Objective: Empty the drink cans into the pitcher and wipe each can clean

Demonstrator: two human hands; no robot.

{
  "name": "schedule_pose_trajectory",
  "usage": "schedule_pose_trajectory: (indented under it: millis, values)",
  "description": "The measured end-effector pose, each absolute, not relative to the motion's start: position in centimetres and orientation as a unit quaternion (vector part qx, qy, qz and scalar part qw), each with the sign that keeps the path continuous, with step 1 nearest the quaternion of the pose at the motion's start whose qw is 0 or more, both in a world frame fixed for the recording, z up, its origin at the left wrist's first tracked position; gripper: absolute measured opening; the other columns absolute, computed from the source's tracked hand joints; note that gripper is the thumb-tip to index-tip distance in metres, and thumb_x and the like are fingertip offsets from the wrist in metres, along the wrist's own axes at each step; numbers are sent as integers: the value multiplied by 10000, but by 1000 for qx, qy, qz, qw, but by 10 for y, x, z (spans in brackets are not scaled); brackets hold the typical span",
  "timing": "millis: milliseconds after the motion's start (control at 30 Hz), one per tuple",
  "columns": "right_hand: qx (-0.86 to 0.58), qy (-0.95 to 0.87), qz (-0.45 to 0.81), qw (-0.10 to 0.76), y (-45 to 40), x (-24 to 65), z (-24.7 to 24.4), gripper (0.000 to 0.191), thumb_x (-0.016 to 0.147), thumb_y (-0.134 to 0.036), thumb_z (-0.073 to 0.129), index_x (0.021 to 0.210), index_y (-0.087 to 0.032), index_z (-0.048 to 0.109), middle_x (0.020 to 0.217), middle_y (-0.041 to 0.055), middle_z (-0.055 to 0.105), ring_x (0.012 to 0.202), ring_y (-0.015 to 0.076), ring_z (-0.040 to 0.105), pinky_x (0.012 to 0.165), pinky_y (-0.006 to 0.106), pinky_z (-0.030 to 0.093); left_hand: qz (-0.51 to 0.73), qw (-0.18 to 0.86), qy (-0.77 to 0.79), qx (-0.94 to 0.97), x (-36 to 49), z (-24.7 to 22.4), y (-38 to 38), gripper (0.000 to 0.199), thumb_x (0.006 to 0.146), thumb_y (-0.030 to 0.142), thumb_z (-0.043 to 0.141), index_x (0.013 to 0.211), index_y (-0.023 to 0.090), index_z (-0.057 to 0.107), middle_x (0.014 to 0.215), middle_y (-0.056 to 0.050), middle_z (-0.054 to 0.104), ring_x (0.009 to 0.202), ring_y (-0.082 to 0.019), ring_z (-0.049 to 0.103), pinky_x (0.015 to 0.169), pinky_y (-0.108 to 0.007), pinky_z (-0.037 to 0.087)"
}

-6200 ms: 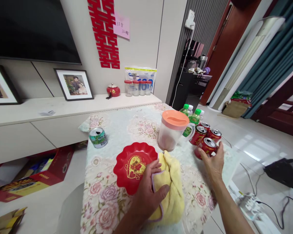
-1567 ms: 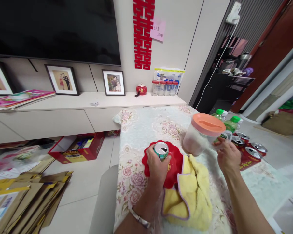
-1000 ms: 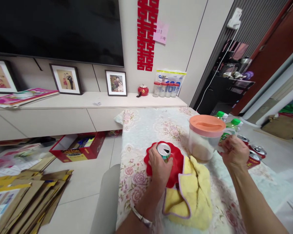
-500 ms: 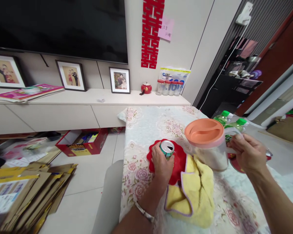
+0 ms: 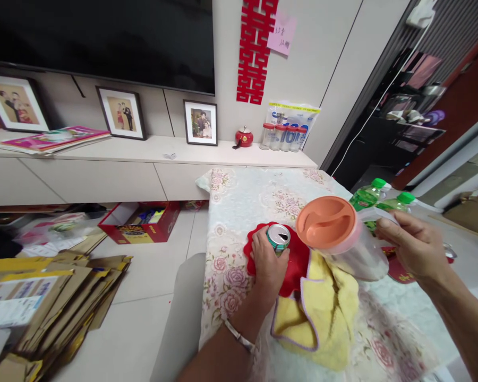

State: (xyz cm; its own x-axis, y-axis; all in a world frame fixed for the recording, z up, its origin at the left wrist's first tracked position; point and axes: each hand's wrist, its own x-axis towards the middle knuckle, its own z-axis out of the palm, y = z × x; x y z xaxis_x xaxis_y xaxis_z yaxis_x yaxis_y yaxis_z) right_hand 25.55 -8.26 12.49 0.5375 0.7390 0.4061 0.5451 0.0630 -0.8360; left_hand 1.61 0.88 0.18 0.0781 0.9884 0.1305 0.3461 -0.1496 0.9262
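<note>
Head view: over the flowered table point(image 5: 250, 199) we're holding the orange-lidded pitcher point(image 5: 354, 241) tilted near the red plate point(image 5: 298, 262), right hand point(image 5: 418, 241) wrapping fingers round the pitcher handle point(image 5: 376, 214), left hand point(image 5: 269, 265) pinching the green can point(image 5: 278, 241) over the plate.

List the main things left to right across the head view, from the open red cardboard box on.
Open red cardboard box → green-and-silver metal can, in the left hand → orange-lidded translucent plastic pitcher → right hand, gripping the pitcher.
</note>
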Motion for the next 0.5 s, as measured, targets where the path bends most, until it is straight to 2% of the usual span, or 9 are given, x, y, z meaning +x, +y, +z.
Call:
schedule_pose_trajectory:
  millis: [200, 500]
  values:
    - [-687, -491, 112, 524, -78, 243, 132, 655, 655, -781, 867, 563, -195, 588, 575, -6, 468, 578, 117, 394, 517, 260, 285, 418, 352, 547, 634, 17, 2, 10, 656, 733, 68, 845, 1292, 220, 536, 1318, -116, 639, 1336, -340, 588, 1121, -498, 486]
    - [-696, -507, 124, 494, -73, 232, 136, 579, 698, -780, 825, 640, -242, 619, 634, 9, 446, 610, 156, 386, 531, 298, 268, 409, 309, 560, 651, 16, 0, 10, 665, 762, 156, 897, 1308, 211, 521, 1294, -118, 629, 1287, -331, 587, 1123, -486, 476]
